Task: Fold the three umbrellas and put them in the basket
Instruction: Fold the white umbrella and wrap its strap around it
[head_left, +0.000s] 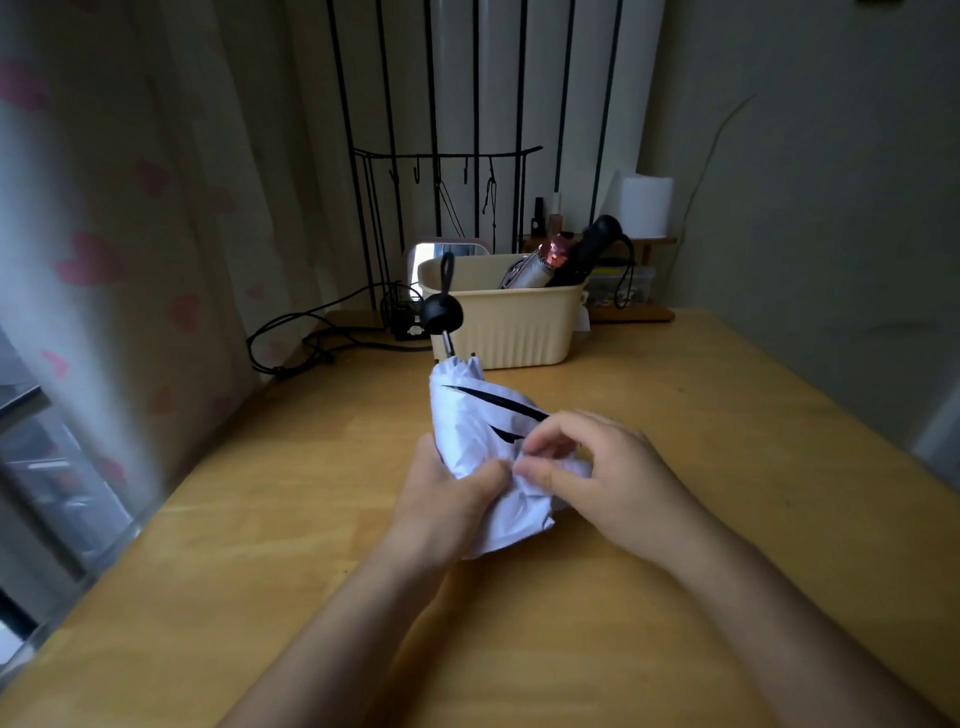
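A collapsed white umbrella (467, 415) with a black stripe points away from me over the wooden table (727, 415), its round black handle (441, 314) with a loop raised toward the basket. My left hand (447, 499) grips the bunched fabric from the left. My right hand (597, 467) pinches the fabric from the right, fingers bent. Behind them stands a cream plastic basket (504, 327). It holds a grey folded umbrella with a pink handle (540, 265) and a black folded umbrella (592, 249), both leaning to the right.
Black cables (311, 338) and a charger lie left of the basket. A black wire hook rack (447, 156) and a mirror stand behind it. A wooden shelf with bottles and a paper roll (647, 205) is at the back right. A curtain (130, 208) hangs at left.
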